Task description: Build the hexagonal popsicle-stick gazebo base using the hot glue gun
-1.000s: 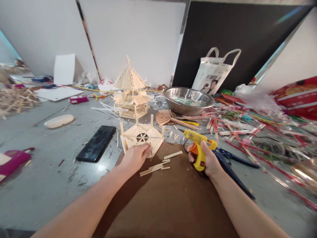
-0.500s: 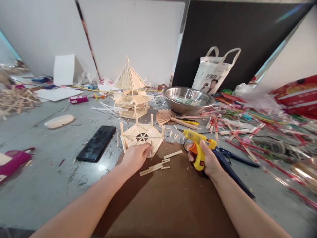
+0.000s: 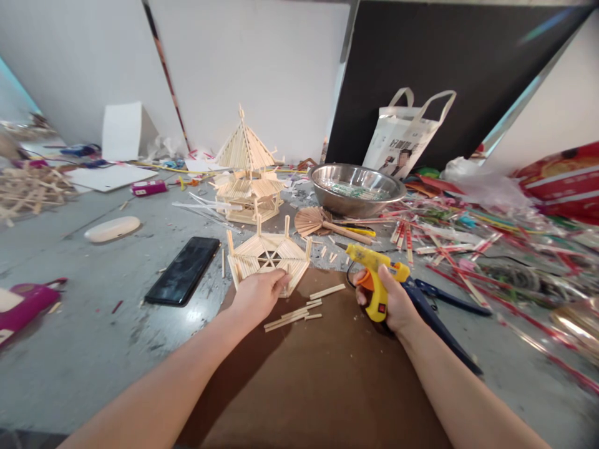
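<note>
A hexagonal base of pale wooden sticks [image 3: 246, 257], with short upright posts at its corners, rests at the far edge of a brown board [image 3: 318, 380]. At its near side my left hand [image 3: 259, 293] pinches one short wooden post [image 3: 287, 270]; the fingers partly hide it and the base. Gripped in my right hand [image 3: 401, 307] is a yellow hot glue gun [image 3: 374, 262], its nozzle pointing up and left, apart from the base. Several loose cut sticks [image 3: 292, 317] lie on the board between my hands.
A tiered stick pavilion [image 3: 246, 153] stands behind the base, beside a metal basin [image 3: 355, 204]. Left lies a black phone [image 3: 182, 271]. Blue-handled pliers [image 3: 440, 333] lie beside my right hand. Red-and-white strips [image 3: 444, 249] clutter the right; a white bag [image 3: 397, 140] leans behind.
</note>
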Motion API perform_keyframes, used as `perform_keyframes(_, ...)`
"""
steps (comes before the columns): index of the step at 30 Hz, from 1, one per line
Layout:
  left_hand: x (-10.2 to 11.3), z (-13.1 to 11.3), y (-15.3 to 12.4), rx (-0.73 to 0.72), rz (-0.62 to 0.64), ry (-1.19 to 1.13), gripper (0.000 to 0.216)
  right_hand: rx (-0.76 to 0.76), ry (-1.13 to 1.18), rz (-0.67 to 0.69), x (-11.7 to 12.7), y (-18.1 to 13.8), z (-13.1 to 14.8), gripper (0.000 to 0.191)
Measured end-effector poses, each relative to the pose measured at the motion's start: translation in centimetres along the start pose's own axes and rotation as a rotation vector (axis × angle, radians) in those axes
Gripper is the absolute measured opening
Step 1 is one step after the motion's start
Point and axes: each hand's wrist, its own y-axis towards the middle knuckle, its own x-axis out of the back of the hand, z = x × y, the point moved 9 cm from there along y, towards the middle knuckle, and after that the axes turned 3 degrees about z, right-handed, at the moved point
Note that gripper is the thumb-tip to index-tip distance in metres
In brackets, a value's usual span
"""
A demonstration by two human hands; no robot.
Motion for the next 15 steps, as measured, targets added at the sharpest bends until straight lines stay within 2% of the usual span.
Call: perform_keyframes(15, -0.68, 0.08, -0.16, 0.001, 0.004, 0.094, 0.033, -0.002, 0.032, 0.015, -0.11, -0.02, -0.05, 0.038)
